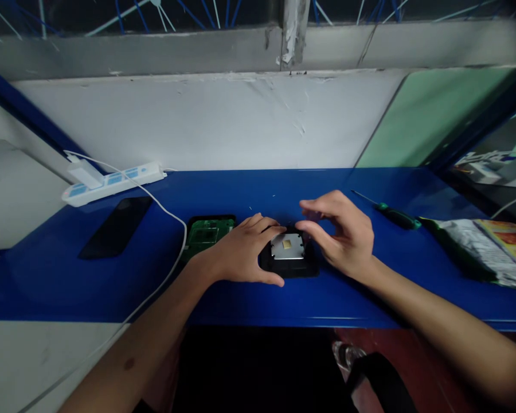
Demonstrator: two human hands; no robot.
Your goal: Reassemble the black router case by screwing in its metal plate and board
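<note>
Black casing [290,268] lies flat on the blue table [348,304], right in front of me, between my hands. Silvery plate [279,248] sits inside it, small gold-coloured square [287,244] near its middle. My left hand [249,246] is spread wide, fingers reaching over the casing's left side, thumb stretched out along the near side. My right hand [341,232] is at the far right corner, thumb and forefinger curved with a narrow gap, nothing visible in it. Small details blur here, so I can't tell whether the left fingertips press on the casing or just hover.

To work well here: left hand steadies the casing by its rim, light pressure, no sliding. Right fingertips best work at the plate's edges and corners, off the gold square, which I'd judge easy to smudge. Plate should stay level; tilting could jam it. Green circuit board [208,232] is just beyond my left wrist, so elbow high, no dragging. White cable [172,215] runs beside that board; easy to snag. Screwdriver [399,217] lies to the right, within reach.
</note>
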